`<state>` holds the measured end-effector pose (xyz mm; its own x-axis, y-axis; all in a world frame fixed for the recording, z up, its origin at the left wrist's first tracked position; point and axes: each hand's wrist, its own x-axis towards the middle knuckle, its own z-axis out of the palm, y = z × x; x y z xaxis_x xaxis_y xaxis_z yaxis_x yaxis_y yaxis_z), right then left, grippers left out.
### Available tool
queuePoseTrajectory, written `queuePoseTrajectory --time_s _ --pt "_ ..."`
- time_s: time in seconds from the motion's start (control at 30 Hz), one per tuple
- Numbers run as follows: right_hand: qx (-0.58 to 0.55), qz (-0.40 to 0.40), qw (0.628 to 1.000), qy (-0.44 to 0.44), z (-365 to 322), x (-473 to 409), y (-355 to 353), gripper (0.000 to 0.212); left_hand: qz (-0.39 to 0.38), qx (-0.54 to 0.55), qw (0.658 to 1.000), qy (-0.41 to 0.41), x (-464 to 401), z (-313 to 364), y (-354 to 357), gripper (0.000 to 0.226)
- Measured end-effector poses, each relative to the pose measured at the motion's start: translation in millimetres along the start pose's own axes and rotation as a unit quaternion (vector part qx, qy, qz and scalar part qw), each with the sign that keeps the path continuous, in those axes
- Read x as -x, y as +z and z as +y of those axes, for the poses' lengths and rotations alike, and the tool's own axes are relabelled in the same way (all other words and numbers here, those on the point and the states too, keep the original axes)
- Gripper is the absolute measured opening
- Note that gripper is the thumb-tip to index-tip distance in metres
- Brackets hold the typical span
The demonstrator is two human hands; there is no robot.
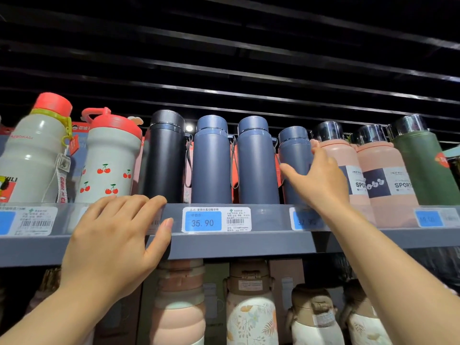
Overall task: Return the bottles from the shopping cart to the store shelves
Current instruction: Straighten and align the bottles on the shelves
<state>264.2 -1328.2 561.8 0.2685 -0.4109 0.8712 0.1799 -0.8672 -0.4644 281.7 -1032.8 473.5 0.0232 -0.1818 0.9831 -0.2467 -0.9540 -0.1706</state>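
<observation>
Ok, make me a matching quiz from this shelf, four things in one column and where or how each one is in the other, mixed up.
Things:
1. left hand
2. right hand
3. cherry bottle
4. green bottle

Places or states:
A. far right on the top shelf
B. rests on the shelf edge, over a price label
C. grips the small blue bottle
D. red lid, second from the left

Pairs: 1-B, 2-C, 3-D, 4-A

Price tag (216,219) on shelf edge – "35.90", pink bottle (388,175) label – "SPORT", other txt unreadable
</observation>
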Motion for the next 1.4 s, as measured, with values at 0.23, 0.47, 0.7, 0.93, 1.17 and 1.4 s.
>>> queuePoseTrajectory --time_s 0.23,0.47,0.7,0.93,1.17,1.4 --pt "0.087 -0.041 0.995 0.015 8 -14 6 0.085 0.014 0.003 1.000 0.004 0 0 2 0.049" --pt "0.084 -0.071 0.990 0.083 6 -9 14 0.086 0.038 0.004 0.999 0.016 1 -1 3 0.049" --pt "0.064 -0.079 0.991 0.082 5 -7 14 0.072 -0.009 -0.002 0.999 0.040 3 -4 0 0.058" --pt "0.056 -0.102 0.991 0.063 7 -9 13 0.072 -0.022 -0.013 0.998 0.056 4 -4 -2 0.065" --pt "0.111 -0.047 0.989 0.082 5 -5 14 0.104 -0.034 -0.018 0.998 0.052 4 -3 -4 0.065" --pt "0.075 -0.067 0.991 0.088 10 -5 15 0.084 -0.025 -0.019 0.998 0.052 4 -3 -4 0.064"
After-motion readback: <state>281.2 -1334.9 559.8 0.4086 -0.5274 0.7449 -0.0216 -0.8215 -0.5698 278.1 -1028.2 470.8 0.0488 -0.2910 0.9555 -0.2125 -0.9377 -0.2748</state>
